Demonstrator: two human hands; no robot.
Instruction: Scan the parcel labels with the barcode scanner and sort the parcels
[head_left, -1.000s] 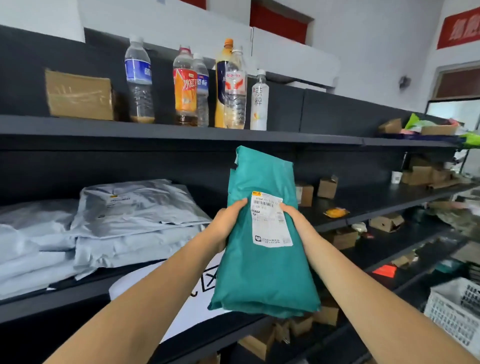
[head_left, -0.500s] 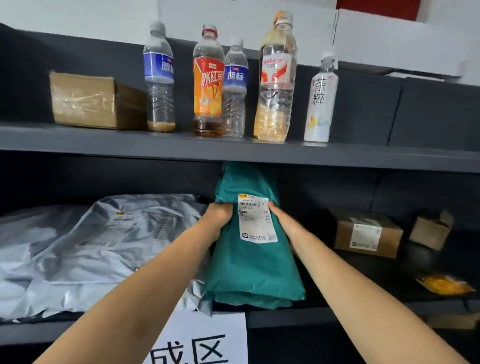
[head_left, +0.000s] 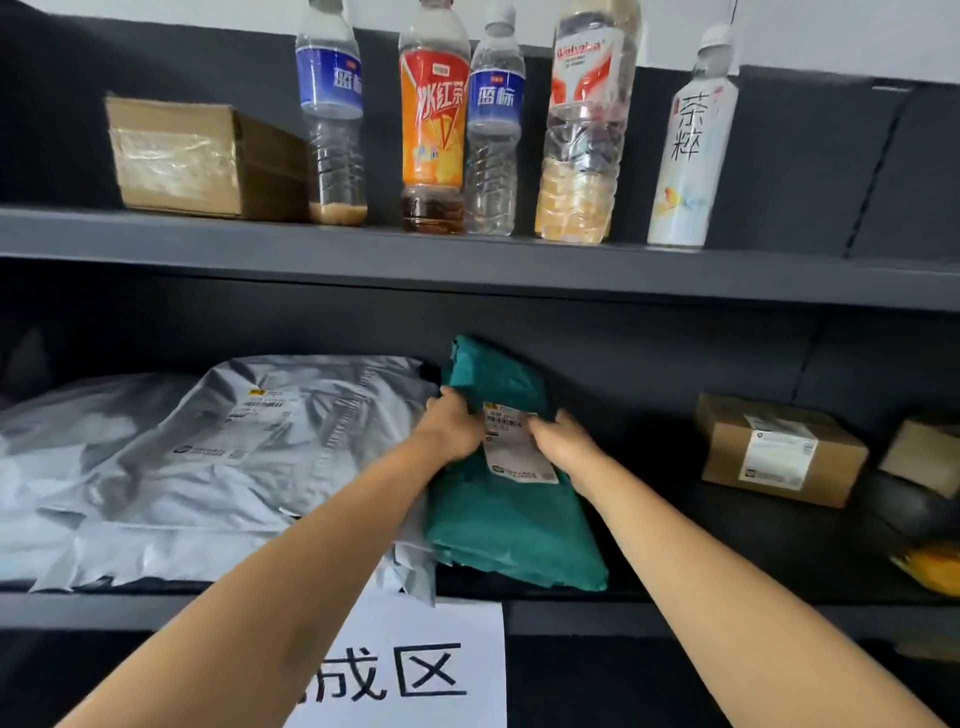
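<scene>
A teal soft parcel (head_left: 511, 525) with a white label (head_left: 514, 447) lies on the dark middle shelf (head_left: 727, 551), its near end at the shelf's front edge. My left hand (head_left: 454, 428) grips its left side near the label. My right hand (head_left: 563, 447) presses on its right side, fingers over the label's edge. Silver-grey poly parcels (head_left: 208, 457) are stacked just left of it, touching it. No barcode scanner is in view.
A labelled cardboard box (head_left: 779, 449) and a smaller box (head_left: 922, 454) sit further right on the same shelf, with a yellow packet (head_left: 932, 566). The upper shelf holds a taped carton (head_left: 197, 156) and several drink bottles (head_left: 434, 119). A white paper sign (head_left: 415, 670) hangs below.
Both hands have carried the teal parcel forward and down from upright in the air onto the middle shelf beside the grey parcels. The view has closed in on the shelf.
</scene>
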